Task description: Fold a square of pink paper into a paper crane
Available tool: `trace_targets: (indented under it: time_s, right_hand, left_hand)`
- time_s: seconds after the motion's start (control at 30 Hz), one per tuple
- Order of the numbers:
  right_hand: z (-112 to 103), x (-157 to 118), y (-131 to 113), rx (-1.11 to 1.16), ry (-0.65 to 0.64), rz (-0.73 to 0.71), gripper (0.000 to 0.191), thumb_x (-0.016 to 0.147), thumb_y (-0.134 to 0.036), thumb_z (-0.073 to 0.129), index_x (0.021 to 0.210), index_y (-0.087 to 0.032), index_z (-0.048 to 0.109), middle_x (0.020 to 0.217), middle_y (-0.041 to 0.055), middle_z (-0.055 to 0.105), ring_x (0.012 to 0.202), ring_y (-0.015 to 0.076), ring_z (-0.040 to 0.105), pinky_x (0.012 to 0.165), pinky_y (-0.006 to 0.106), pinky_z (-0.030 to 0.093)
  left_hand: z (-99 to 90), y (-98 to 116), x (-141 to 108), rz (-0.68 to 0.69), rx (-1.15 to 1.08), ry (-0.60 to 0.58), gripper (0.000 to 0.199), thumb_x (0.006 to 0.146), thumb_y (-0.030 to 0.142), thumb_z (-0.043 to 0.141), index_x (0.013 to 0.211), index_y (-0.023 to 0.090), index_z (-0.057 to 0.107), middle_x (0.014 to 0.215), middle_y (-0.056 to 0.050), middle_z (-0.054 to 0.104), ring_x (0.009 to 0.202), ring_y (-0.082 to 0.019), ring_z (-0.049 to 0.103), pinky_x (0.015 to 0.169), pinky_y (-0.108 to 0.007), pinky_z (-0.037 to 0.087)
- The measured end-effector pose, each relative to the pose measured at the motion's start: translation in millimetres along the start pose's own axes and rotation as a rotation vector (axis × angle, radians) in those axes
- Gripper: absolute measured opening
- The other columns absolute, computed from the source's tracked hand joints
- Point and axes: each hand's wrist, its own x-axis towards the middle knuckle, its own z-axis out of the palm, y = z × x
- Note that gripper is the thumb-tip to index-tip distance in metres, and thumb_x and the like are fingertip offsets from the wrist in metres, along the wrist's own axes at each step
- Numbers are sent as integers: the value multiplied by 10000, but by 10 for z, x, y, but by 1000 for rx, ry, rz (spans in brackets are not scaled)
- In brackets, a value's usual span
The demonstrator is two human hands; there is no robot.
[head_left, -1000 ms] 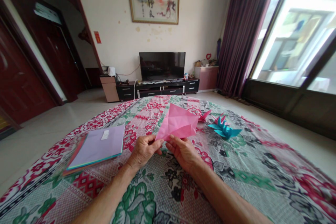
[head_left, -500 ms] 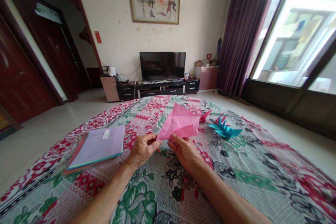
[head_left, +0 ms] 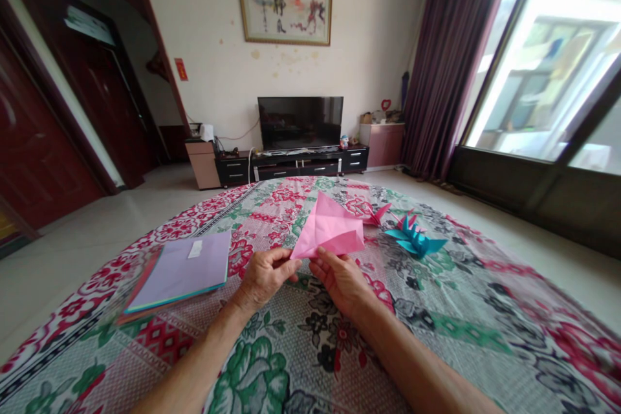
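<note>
A partly folded pink paper [head_left: 328,228] is held up over the patterned tablecloth [head_left: 272,362], its lower edge toward me. My left hand [head_left: 266,277] pinches its left corner between thumb and fingers. Along the bottom edge, my right hand [head_left: 340,279] grips the paper, thumb on top and fingers beneath. A flap is folded up along the lower right of the sheet. Just right of the paper lies a pink folded paper figure [head_left: 379,215], partly hidden behind it.
Blue folded paper figures [head_left: 417,240] rest on the right, with more pink ones behind. A stack of coloured paper [head_left: 182,268], lilac on top with a small white piece [head_left: 195,250], lies on the left. Beyond the table stand a television [head_left: 301,123] and a low cabinet [head_left: 310,165].
The pink paper has tilted slightly, and its top tip and right edge have shifted a little to the left. Both hands keep their grip in nearly the same place.
</note>
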Motion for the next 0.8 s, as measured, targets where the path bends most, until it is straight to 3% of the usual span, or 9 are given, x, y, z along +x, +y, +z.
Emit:
trace_targets:
  time_s: [0.07, 0.2, 0.43, 0.8]
  right_hand:
    - [8, -3, -3, 2, 11, 3, 261, 526, -162, 800, 682, -133, 593, 637, 10, 645, 570, 101, 604, 562, 204, 522]
    - [29, -5, -1, 5, 49, -11, 293, 494, -170, 812, 683, -131, 592, 613, 1, 635, 546, 97, 591, 539, 201, 518]
    - [36, -9, 0, 7, 63, -28, 288, 496, -175, 812, 652, -135, 573, 575, -13, 615, 530, 89, 579, 537, 200, 511]
    - [35, -17, -3, 1, 51, -23, 276, 521, -175, 801, 665, -137, 569, 591, -7, 618, 539, 93, 587, 545, 202, 510]
  left_hand:
    - [12, -30, 9, -2, -49, 2, 242, 731, 337, 597, 872, 148, 650, 620, -8, 661, 564, -131, 609, 545, -199, 453]
    - [21, -46, 17, 52, -81, 87, 493, 703, 275, 626, 1175, 181, 518, 858, -29, 666, 612, -121, 621, 568, -211, 483]
    - [-6, -59, 22, 202, 95, 120, 137, 736, 269, 593, 824, 171, 631, 717, -19, 634, 622, -117, 592, 598, -201, 466]
    - [-34, 14, 40, 274, 107, 142, 92, 732, 225, 583, 708, 181, 660, 762, -36, 640, 734, -143, 583, 695, -226, 457]
